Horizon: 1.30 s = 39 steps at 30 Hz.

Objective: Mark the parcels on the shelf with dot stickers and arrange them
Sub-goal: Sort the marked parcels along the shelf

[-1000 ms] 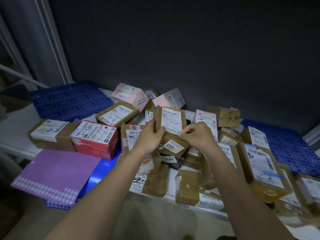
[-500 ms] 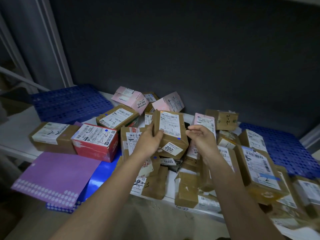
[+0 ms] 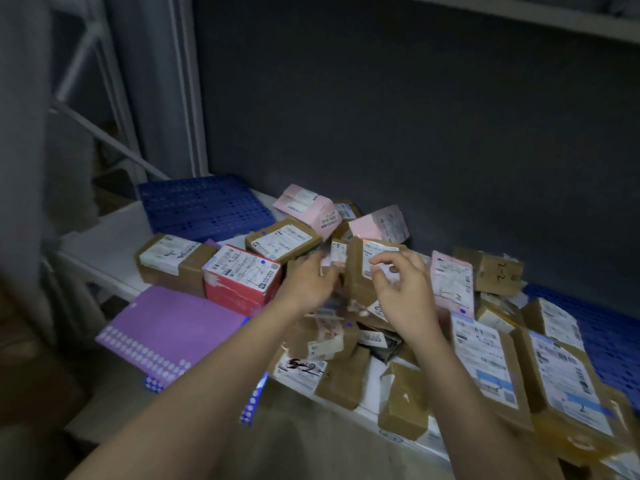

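A person's two bare hands work over a heap of taped brown cardboard parcels (image 3: 349, 372) piled on a white shelf (image 3: 104, 244) backed by a dark grey wall (image 3: 415, 116). The left hand (image 3: 308, 285) reaches into the middle of the pile, its fingers blurred against a small labelled box, so whether it grips anything cannot be told. The right hand (image 3: 401, 292) hovers just in front of an upright brown cardboard parcel with a white shipping label (image 3: 360, 275), its fingers loosely curled and the thumb and forefinger apart, holding nothing that can be made out. A red-and-white box bearing a blue dot sticker (image 3: 242, 275) sits near the shelf's front edge, left of the hands, beside a long brown box with a white label (image 3: 173, 261). Two pale pink boxes (image 3: 306, 209) lie toward the back edge of the shelf. A purple sheet of white dot stickers (image 3: 166, 327) overhangs the front edge at the left. Blue perforated plastic mats (image 3: 204, 206) cover the shelf's back left corner and its right end. Larger brown parcels with blue-and-white labels (image 3: 485, 362) crowd the right side of the front edge.
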### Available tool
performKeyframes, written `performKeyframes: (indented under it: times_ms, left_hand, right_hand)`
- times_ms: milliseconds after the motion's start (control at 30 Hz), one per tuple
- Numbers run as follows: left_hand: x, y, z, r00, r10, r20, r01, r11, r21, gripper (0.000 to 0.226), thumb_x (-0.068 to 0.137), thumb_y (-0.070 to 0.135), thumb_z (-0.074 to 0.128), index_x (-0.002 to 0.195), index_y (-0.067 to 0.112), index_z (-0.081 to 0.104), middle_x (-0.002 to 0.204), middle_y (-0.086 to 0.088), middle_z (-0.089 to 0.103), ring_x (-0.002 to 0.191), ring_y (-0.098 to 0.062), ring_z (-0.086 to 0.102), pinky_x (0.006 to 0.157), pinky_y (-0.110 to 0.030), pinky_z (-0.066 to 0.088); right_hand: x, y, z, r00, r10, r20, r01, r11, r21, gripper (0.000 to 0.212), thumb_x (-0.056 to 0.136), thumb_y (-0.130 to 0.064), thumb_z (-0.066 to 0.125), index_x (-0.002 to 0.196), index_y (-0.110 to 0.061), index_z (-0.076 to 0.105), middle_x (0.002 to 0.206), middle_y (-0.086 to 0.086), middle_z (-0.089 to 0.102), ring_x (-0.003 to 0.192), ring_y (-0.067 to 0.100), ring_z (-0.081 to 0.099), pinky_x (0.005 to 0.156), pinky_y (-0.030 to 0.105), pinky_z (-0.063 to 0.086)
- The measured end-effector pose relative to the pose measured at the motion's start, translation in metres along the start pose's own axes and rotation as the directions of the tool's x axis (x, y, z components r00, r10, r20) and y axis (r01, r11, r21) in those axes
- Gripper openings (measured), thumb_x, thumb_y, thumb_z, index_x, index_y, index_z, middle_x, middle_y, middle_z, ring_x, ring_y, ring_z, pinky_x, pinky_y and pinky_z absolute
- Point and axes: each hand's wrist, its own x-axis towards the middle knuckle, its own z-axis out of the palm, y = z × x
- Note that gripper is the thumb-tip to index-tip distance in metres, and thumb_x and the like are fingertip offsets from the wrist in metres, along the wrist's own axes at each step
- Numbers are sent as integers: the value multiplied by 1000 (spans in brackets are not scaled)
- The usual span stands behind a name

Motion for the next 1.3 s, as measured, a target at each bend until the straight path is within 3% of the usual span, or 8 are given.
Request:
performKeyframes:
  times_ms: [167,300,400,500,733,867,1033,1300]
  left_hand:
    - [14,-56,-84,983,-73,-171,88,993,83,44,96,32,48,134,10,47,129,-18,55,115,-34,54,95,-37,45]
    - [36,-108,-148,945,-126,-301,168,979,118,42,95,28,47,132,10,50,132,-18,53,119,-34,51,100,-39,42]
    - [60,-152,-187,906,-142,-399,187,979,76,32,92,24,48,119,9,58,123,-19,59,113,-36,55,95,-43,45]
    - [82,-192,-219,882,-185,-432,215,976,21,27,94,22,45,110,7,62,112,-17,63,104,-35,59,90,-45,48]
    - [134,-262,-256,903,-230,-362,274,959,75,30,100,20,39,115,7,62,123,-12,60,105,-27,56,83,-29,41]
    - [167,-304,-266,923,-210,-323,280,941,191,36,101,12,36,133,6,51,140,-13,49,127,-28,46,101,-29,34]
    - [199,-346,-268,953,-222,-208,293,852,434,46,102,16,34,147,14,29,156,-5,23,143,-25,22,115,-40,22]
    - [196,-343,-251,973,-184,-143,232,741,630,47,102,28,27,149,25,22,156,1,21,143,-23,20,111,-47,26]
  right_hand:
    - [29,-69,74,980,-127,156,100,980,169,17,86,-10,61,84,-26,65,96,-4,57,89,8,55,83,13,43]
    - [63,-108,163,930,-131,344,81,985,155,15,85,-10,62,79,-23,65,92,1,66,85,11,59,83,14,45]
    - [90,-119,226,895,-133,427,106,991,87,14,87,-13,61,79,-23,66,96,5,68,89,16,62,88,33,48]
    - [117,-120,276,829,-86,553,107,994,-6,18,93,-13,54,95,-17,71,108,1,69,100,16,61,88,27,46]
    - [167,-113,371,660,-57,749,193,977,-96,28,96,-24,55,121,-17,65,130,1,60,119,18,53,93,21,38]
    - [194,-114,417,575,-32,817,209,972,-109,44,92,-39,59,133,-22,56,141,0,50,128,20,47,108,32,37]
    - [212,-120,450,461,83,884,343,902,-263,86,79,-72,53,150,-37,20,161,-1,2,147,27,10,118,45,14]
    - [205,-112,448,443,195,875,372,848,-378,104,71,-73,61,149,-44,-2,160,-3,-14,145,38,-13,115,59,8]
